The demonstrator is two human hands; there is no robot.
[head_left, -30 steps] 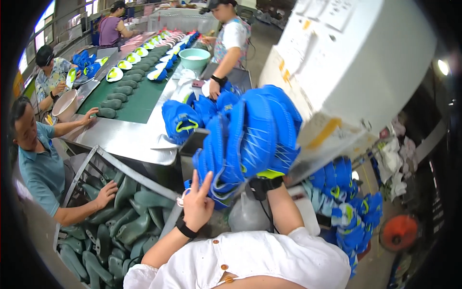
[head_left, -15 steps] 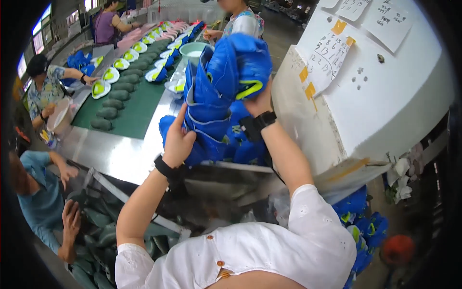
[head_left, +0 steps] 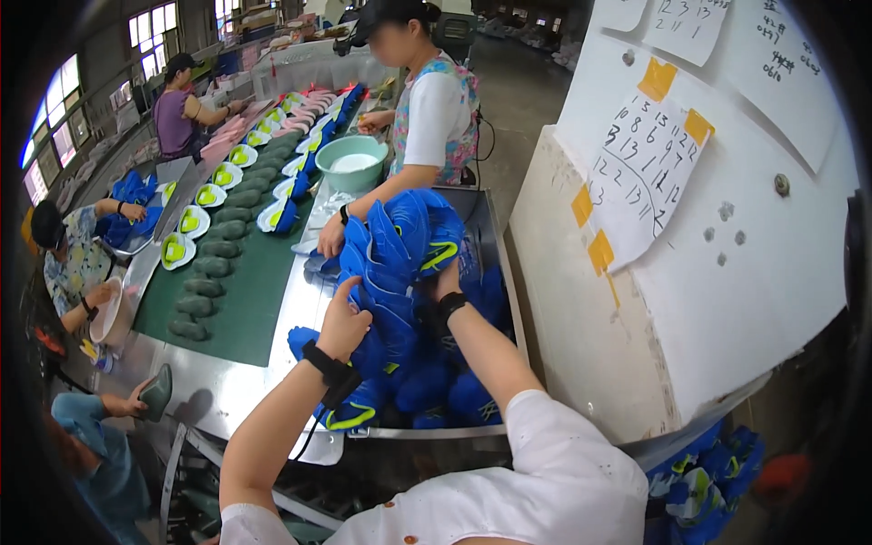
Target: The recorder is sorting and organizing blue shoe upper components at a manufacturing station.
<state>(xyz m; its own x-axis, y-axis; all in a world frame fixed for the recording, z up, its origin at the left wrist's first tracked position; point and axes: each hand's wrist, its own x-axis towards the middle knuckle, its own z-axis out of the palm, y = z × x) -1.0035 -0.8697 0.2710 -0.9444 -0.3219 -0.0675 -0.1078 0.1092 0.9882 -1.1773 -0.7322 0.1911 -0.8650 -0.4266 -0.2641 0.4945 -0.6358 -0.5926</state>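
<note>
A stack of blue shoe uppers (head_left: 392, 263), nested one inside another, is held up between my two hands. My left hand (head_left: 343, 325) is closed on its left side, index finger pointing up along the uppers. From the right, my right hand (head_left: 447, 282) grips the top end by an upper with a yellow-green edge; its fingers are partly hidden. Under the stack lie more blue uppers (head_left: 425, 389) in a metal tray (head_left: 520, 336). A co-worker's hand (head_left: 332, 236) rests just beyond the stack's left side.
Ahead left, a green conveyor belt (head_left: 245, 313) carries dark shoe lasts (head_left: 211, 265) and white-and-yellow uppers (head_left: 178, 250). A light green basin (head_left: 352, 162) stands past the stack. At right rises a white cabinet (head_left: 727, 300) with papers. A person lower left holds a last (head_left: 156, 392).
The stack and both hands sit lower in the picture, and the view has shifted to show more of the room. A co-worker's arm now reaches beside the stack. The person lower left now raises a last.
</note>
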